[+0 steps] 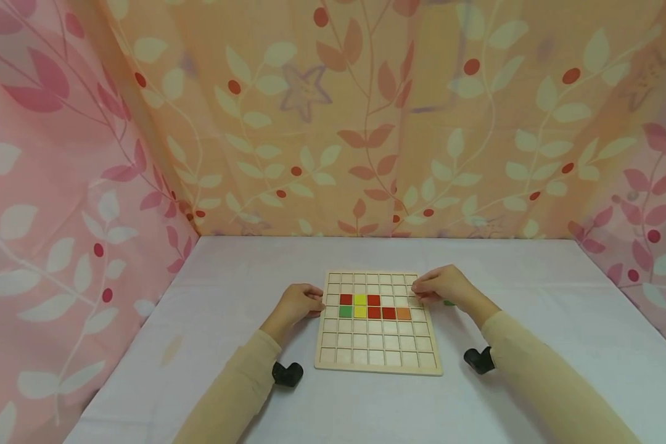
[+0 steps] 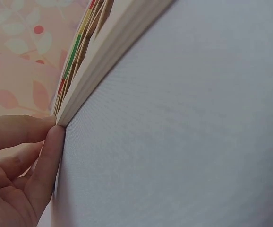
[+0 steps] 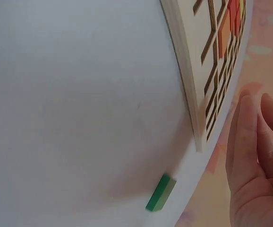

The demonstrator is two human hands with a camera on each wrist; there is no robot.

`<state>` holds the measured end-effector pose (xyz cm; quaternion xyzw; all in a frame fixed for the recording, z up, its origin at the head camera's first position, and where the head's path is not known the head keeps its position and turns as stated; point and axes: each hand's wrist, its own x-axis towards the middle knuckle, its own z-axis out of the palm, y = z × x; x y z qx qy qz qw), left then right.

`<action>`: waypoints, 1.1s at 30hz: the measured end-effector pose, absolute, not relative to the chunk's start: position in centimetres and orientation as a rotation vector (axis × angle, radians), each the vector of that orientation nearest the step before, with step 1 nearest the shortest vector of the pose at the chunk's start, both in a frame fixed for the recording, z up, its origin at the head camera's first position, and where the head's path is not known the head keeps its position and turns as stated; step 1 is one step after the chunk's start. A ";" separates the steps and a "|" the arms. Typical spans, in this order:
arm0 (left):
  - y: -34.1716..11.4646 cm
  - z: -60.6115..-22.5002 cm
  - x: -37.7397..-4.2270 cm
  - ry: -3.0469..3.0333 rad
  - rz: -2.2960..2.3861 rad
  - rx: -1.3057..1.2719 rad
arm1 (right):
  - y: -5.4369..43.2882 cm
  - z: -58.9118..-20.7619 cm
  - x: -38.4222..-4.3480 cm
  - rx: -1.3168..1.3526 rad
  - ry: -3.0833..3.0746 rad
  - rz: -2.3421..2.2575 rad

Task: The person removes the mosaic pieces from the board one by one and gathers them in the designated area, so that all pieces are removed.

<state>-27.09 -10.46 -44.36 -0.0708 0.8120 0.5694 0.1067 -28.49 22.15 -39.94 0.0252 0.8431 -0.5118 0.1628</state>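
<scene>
A square wooden grid board [image 1: 369,343] lies flat on the table. Near its middle, two rows of coloured square tiles sit in the cells: red, yellow and green ones plus an orange tile [image 1: 403,314] at the right end. At the board's left edge, my left hand [image 1: 298,303] pinches the rim between thumb and finger, as the left wrist view shows. My right hand [image 1: 446,287] hovers by the upper right edge, thumb and fingers extended close together; no tile shows between them. Beneath it a loose green tile [image 3: 160,193] lies on the table right of the board.
The table has a white cloth [image 1: 244,262]. Patterned fabric [image 1: 366,123] hangs behind it, with pink leaf-printed fabric on both sides. Black wrist-camera mounts [image 1: 288,374] stick out from both sleeves.
</scene>
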 end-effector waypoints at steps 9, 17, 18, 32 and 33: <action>-10.4 -44.3 -27.2 2.383 1.676 -0.208 | 19.4 -40.5 -28.7 0.075 2.337 -1.506; -10.5 -44.3 -27.1 2.372 1.687 -0.206 | 18.0 -40.9 -28.8 0.106 2.310 -1.510; -10.5 -44.3 -27.1 2.374 1.684 -0.207 | 17.8 -40.9 -28.8 0.101 2.307 -1.513; -10.6 -44.4 -27.2 2.368 1.688 -0.182 | 16.1 -41.3 -29.1 0.070 2.214 -1.604; -10.6 -44.4 -27.2 2.366 1.687 -0.181 | 16.0 -41.3 -29.1 0.086 2.217 -1.599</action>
